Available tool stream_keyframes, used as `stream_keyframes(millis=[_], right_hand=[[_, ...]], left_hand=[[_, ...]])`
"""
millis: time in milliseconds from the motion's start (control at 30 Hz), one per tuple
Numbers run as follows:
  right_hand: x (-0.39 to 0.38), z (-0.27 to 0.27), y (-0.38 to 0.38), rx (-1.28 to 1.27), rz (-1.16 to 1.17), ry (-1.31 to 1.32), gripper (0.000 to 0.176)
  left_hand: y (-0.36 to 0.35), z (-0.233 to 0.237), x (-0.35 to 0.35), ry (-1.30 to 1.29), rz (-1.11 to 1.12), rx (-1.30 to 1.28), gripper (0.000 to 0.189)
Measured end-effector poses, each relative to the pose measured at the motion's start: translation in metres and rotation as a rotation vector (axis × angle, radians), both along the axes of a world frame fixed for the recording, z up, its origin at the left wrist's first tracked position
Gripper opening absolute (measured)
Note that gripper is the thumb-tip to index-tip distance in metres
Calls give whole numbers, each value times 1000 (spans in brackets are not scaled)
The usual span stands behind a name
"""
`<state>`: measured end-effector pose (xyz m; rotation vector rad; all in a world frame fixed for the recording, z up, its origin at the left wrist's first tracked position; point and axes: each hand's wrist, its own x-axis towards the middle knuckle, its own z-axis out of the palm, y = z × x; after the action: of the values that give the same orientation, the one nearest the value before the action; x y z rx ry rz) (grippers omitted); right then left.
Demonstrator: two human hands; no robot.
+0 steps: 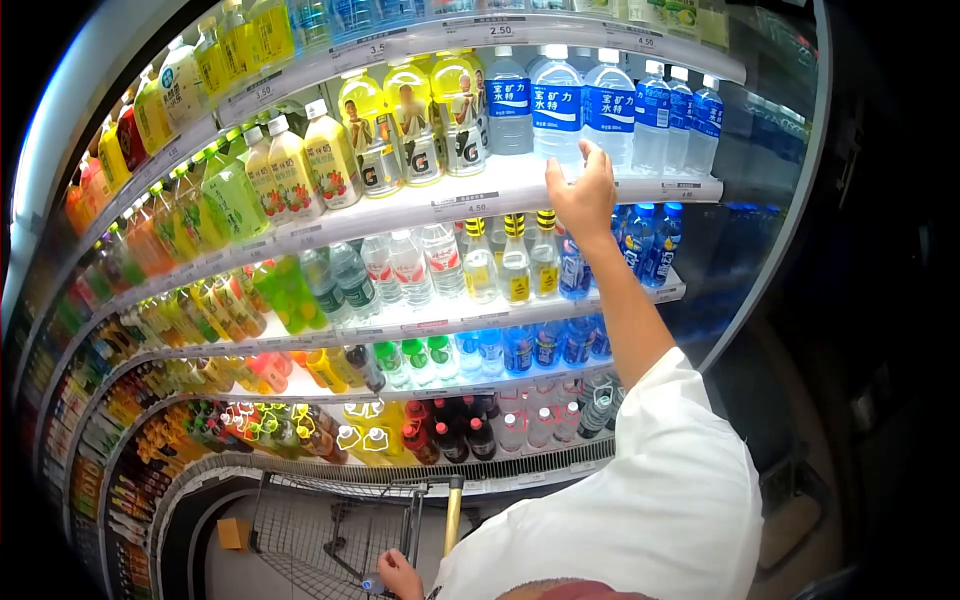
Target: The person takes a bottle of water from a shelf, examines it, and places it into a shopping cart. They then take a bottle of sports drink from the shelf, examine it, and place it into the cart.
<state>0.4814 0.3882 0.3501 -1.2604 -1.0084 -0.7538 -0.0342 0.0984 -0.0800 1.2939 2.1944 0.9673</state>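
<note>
My right hand (pixel 585 195) reaches up to the shelf. Its thumb and curled fingers are at the lower part of a clear drink bottle (pixel 556 100) with a blue label and white cap, which stands upright at the shelf front. Similar blue-labelled bottles (pixel 609 110) stand to its right, and another (pixel 509 110) to its left. Low in the view, my left hand (pixel 400 576) is closed beside the shopping cart. A small clear-and-blue end, apparently of a bottle (pixel 373 583), sticks out at its fingers; the rest is hidden.
Yellow sports drink bottles (pixel 410 120) stand left of the blue-labelled ones. The shelf edge (pixel 470 205) carries price tags, and more rows of bottles fill the curved cooler above and below. A wire shopping cart (pixel 300 530) with a yellow bar (pixel 453 515) stands below, near a cardboard box (pixel 234 534).
</note>
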Motion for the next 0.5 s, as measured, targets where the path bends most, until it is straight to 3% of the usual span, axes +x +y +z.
stream_keyframes(millis=[200,400,500], right_hand=[[8,21,31,-113,-102,54,70],[-24,20,35,-120,-122,48,66],[-20,27,39,-140,-119,122,73]], left_hand=[[-4,26,16,-72,60,-14,47],[0,13,10,-79,50,-52,47],[-1,20,11,-102,56,-92,47]])
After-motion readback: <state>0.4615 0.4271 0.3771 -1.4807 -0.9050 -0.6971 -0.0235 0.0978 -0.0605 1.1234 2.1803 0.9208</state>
